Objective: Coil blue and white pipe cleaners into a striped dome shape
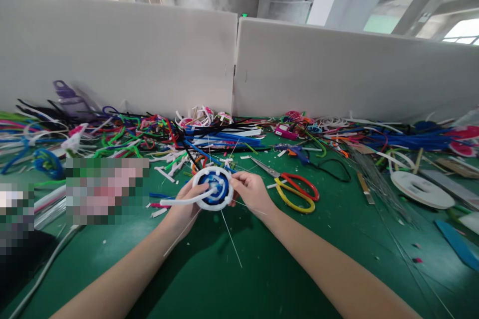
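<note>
A round piece with a white fuzzy rim and a blue and white middle (216,189) is held above the green table. Thin clear wires stick out around it, and a loose white pipe-cleaner end (179,202) reaches left from its middle. My left hand (186,205) grips the left side, its thumb on the blue centre. On the right edge, my right hand (251,190) pinches the rim between thumb and fingers. Scissors with red and yellow handles (295,192) lie open to the right of my right hand.
Heaps of coloured pipe cleaners (224,139) line the white partition (119,55). A purple bottle (73,102) stands back left. At right are a white spool (422,189), wires and a blue glue gun (297,153) with its cord.
</note>
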Demonstrator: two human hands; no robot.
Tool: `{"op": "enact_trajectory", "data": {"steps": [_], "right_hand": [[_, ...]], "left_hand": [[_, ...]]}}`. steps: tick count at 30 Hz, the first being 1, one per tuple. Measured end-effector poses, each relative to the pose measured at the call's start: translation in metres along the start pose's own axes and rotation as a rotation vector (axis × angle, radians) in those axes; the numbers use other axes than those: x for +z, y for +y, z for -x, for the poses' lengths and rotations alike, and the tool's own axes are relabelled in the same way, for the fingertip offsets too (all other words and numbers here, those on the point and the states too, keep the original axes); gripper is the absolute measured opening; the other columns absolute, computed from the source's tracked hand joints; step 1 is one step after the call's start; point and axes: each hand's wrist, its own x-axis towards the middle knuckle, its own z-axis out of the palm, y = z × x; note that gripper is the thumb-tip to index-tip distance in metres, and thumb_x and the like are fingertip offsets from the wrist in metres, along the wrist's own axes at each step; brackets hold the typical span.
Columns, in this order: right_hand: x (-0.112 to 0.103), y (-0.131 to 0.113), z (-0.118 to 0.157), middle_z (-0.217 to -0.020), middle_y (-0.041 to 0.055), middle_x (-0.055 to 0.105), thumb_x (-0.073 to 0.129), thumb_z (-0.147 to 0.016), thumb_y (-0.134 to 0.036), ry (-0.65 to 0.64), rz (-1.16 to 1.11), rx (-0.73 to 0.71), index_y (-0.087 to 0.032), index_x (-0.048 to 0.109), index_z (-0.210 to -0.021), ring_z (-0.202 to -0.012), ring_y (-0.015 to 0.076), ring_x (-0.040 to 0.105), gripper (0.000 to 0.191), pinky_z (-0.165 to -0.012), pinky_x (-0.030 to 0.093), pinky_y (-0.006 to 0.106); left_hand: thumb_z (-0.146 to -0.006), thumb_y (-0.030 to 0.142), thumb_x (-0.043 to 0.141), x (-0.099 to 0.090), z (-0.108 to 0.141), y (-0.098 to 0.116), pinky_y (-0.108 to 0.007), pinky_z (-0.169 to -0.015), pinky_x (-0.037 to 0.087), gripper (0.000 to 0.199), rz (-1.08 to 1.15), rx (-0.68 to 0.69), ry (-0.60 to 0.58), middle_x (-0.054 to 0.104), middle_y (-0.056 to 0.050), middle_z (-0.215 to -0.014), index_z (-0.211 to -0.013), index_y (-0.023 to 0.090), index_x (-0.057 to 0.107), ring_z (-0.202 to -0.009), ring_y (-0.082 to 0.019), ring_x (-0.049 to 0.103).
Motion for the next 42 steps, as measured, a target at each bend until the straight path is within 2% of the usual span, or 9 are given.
{"op": "enact_trajectory", "data": {"steps": [4, 7, 12, 17, 24, 29, 35, 42], "right_hand": [[0.002, -0.004, 0.001, -0.049, -0.0022, 0.061, 0.057, -0.079, -0.038, 0.001, 0.024, -0.022, -0.015, 0.061, -0.08, -0.042, 0.0129, 0.059, 0.023, -0.041, 0.048, 0.024], [0.003, -0.007, 0.003, -0.049, -0.0024, 0.059, 0.066, -0.073, -0.037, -0.002, 0.046, -0.013, -0.015, 0.063, -0.075, -0.041, 0.011, 0.056, 0.023, -0.041, 0.047, 0.022], [0.0, -0.007, 0.002, -0.044, -0.0042, 0.054, 0.077, -0.061, -0.029, 0.095, 0.084, 0.033, -0.014, 0.06, -0.058, -0.033, 0.0058, 0.046, 0.023, -0.034, 0.035, 0.017], [-0.001, -0.003, 0.0, -0.05, -0.0005, 0.06, 0.074, -0.065, -0.034, 0.054, 0.049, 0.042, -0.014, 0.064, -0.062, -0.039, 0.0081, 0.053, 0.022, -0.037, 0.038, 0.019], [0.0, 0.004, 0.001, -0.045, -0.0054, 0.053, 0.072, -0.067, -0.034, 0.017, 0.01, 0.073, -0.014, 0.062, -0.064, -0.033, 0.0036, 0.041, 0.022, -0.034, 0.032, 0.017], [0.002, -0.001, 0.004, -0.043, -0.0062, 0.051, 0.068, -0.069, -0.032, 0.039, 0.048, 0.009, -0.015, 0.058, -0.061, -0.033, 0.0042, 0.04, 0.021, -0.035, 0.032, 0.018], [0.007, -0.006, 0.007, -0.043, -0.0071, 0.048, 0.065, -0.069, -0.028, 0.092, 0.102, -0.053, -0.016, 0.054, -0.058, -0.032, 0.0042, 0.04, 0.02, -0.035, 0.031, 0.018], [0.006, -0.004, 0.007, -0.045, -0.0073, 0.05, 0.066, -0.073, -0.033, -0.054, 0.058, -0.005, -0.016, 0.054, -0.066, -0.036, 0.0045, 0.044, 0.021, -0.039, 0.035, 0.017]], "left_hand": [[-0.061, 0.017, 0.07, -0.004, -0.003, -0.005, -0.023, -0.05, 0.049, 0.023, 0.042, 0.001, -0.022, 0.07, -0.004, -0.069, -0.083, 0.013, 0.067, -0.057, -0.016, 0.063], [-0.06, 0.015, 0.068, -0.003, -0.003, -0.006, -0.024, -0.052, 0.051, 0.016, 0.093, -0.034, 0.015, 0.069, -0.005, -0.067, -0.075, 0.011, 0.067, -0.057, -0.016, 0.063], [-0.064, 0.012, 0.061, 0.0, -0.001, -0.003, -0.025, -0.053, 0.053, 0.017, 0.156, -0.096, 0.1, 0.07, -0.005, -0.071, -0.08, 0.011, 0.067, -0.06, -0.016, 0.064], [-0.067, 0.011, 0.059, 0.0, 0.001, -0.002, -0.025, -0.056, 0.055, 0.021, 0.188, -0.123, 0.068, 0.071, -0.006, -0.075, -0.086, 0.011, 0.066, -0.063, -0.016, 0.066], [-0.068, 0.007, 0.059, 0.001, 0.002, -0.001, -0.024, -0.053, 0.054, 0.017, 0.184, -0.153, 0.064, 0.07, -0.006, -0.072, -0.084, 0.011, 0.065, -0.06, -0.015, 0.065], [-0.073, 0.006, 0.053, 0.002, 0.001, 0.001, -0.028, -0.054, 0.055, 0.017, 0.221, -0.183, 0.07, 0.071, -0.01, -0.075, -0.085, 0.009, 0.064, -0.063, -0.018, 0.067], [-0.075, 0.008, 0.051, 0.003, 0.003, 0.003, -0.027, -0.049, 0.054, 0.014, 0.237, -0.203, 0.091, 0.07, -0.01, -0.068, -0.081, 0.009, 0.063, -0.057, -0.018, 0.065], [-0.075, 0.009, 0.051, 0.002, 0.004, 0.001, -0.031, -0.053, 0.055, 0.013, 0.23, -0.194, 0.066, 0.07, -0.01, -0.069, -0.081, 0.01, 0.063, -0.058, -0.019, 0.065]]}}
